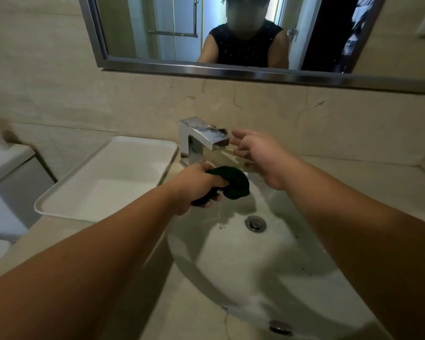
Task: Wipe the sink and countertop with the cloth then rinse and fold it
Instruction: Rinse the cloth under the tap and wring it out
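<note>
Head view: left hand (194, 185) squeezes the bunched dark green cloth (233, 184) at frame centre, over the sink (231, 261), water trickling down. Right hand (258, 153), fingers spread and empty, is beside the faucet (204, 136). Step: rinse/wring, judged. Next: shut the tap, then fold.

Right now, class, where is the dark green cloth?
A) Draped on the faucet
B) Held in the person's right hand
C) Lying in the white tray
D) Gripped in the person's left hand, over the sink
D: the left hand grips the bunched cloth above the sink, while the right hand is open and holds nothing beside the faucet.
</note>
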### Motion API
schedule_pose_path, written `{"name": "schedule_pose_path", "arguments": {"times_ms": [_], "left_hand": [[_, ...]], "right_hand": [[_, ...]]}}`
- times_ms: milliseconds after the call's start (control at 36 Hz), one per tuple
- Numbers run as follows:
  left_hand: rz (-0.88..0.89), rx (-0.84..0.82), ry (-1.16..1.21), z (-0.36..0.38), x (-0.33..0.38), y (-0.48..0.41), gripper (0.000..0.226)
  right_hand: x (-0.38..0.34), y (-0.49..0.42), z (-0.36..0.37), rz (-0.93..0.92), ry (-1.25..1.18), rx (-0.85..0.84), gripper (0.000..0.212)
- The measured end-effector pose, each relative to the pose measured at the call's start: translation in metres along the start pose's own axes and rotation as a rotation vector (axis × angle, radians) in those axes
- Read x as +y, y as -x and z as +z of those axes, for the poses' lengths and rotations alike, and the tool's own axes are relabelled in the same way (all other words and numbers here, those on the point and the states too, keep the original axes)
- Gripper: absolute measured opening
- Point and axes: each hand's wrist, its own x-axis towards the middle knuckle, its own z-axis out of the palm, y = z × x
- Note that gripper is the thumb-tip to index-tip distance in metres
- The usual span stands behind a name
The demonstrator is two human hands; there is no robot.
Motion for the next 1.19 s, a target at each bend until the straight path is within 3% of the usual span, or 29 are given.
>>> {"name": "schedule_pose_path", "arguments": {"times_ms": [83, 194, 250, 306, 361, 444, 528, 583, 639, 667, 778, 833, 889, 944, 1028, 1083, 1139, 1194], "left_hand": [[-0.144, -0.081, 0.223, 0.011, 0.003, 0.009, 0.030], [-0.270, -0.241, 0.448, 0.023, 0.019, 0.019, 0.033], [-0.286, -0.358, 0.502, 0.028, 0.030, 0.024, 0.028], [-0.278, -0.500, 0.446, 0.033, 0.041, 0.030, 0.020], [-0.270, -0.625, 0.282, 0.038, 0.052, 0.035, 0.018], [-0.206, -0.677, -0.129, 0.048, 0.069, 0.044, 0.007], [-0.109, -0.493, -0.554, 0.065, 0.078, 0.046, 0.013], [0.008, -0.299, -0.980, 0.077, 0.077, 0.043, 0.022], [0.200, -0.154, -1.344, 0.085, 0.073, 0.045, 0.019], [0.285, -0.126, -1.394, 0.087, 0.070, 0.044, 0.018], [0.555, 0.057, -1.316, 0.081, 0.057, 0.049, 0.023], [0.810, 0.148, -1.368, 0.077, 0.043, 0.046, 0.030], [0.948, 0.172, -1.379, 0.074, 0.032, 0.043, 0.031], [0.921, 0.208, -1.342, 0.067, 0.029, 0.040, 0.027], [0.666, 0.228, -1.167, 0.058, 0.032, 0.037, 0.016], [0.496, 0.210, -1.013, 0.051, 0.032, 0.034, 0.016], [0.330, 0.152, -0.817, 0.048, 0.033, 0.032, 0.018], [0.179, 0.062, -0.538, 0.047, 0.034, 0.030, 0.012]], "right_hand": [[0.018, 0.033, -0.016, -0.082, 0.223, -0.094, 0.075], [0.046, 0.081, -0.029, -0.349, 0.742, -0.216, 0.110], [0.059, 0.093, -0.033, -0.452, 0.913, -0.121, 0.119], [0.065, 0.098, -0.037, -0.633, 1.030, 0.086, 0.115], [0.063, 0.096, -0.042, -0.791, 1.039, 0.215, 0.107], [0.047, 0.094, -0.047, -0.727, 1.038, 0.161, 0.090], [0.030, 0.097, -0.047, -0.535, 1.199, 0.068, 0.041], [0.023, 0.098, -0.044, -0.421, 1.241, 0.028, 0.023], [0.019, 0.096, -0.043, -0.296, 1.190, -0.025, 0.021], [0.019, 0.093, -0.043, -0.219, 1.122, -0.065, 0.020], [0.020, 0.091, -0.050, 0.115, 0.576, -0.208, 0.020], [0.018, 0.095, -0.056, 0.228, 0.346, -0.277, 0.022], [0.016, 0.099, -0.061, 0.301, 0.129, -0.324, 0.023], [0.013, 0.101, -0.065, 0.319, -0.084, -0.313, 0.023], [0.014, 0.101, -0.065, 0.293, -0.480, -0.120, 0.027], [0.016, 0.101, -0.060, 0.201, -0.625, 0.017, 0.017], [0.018, 0.102, -0.052, 0.081, -0.582, 0.082, 0.019], [0.022, 0.105, -0.046, -0.040, -0.347, 0.092, 0.028]]}}
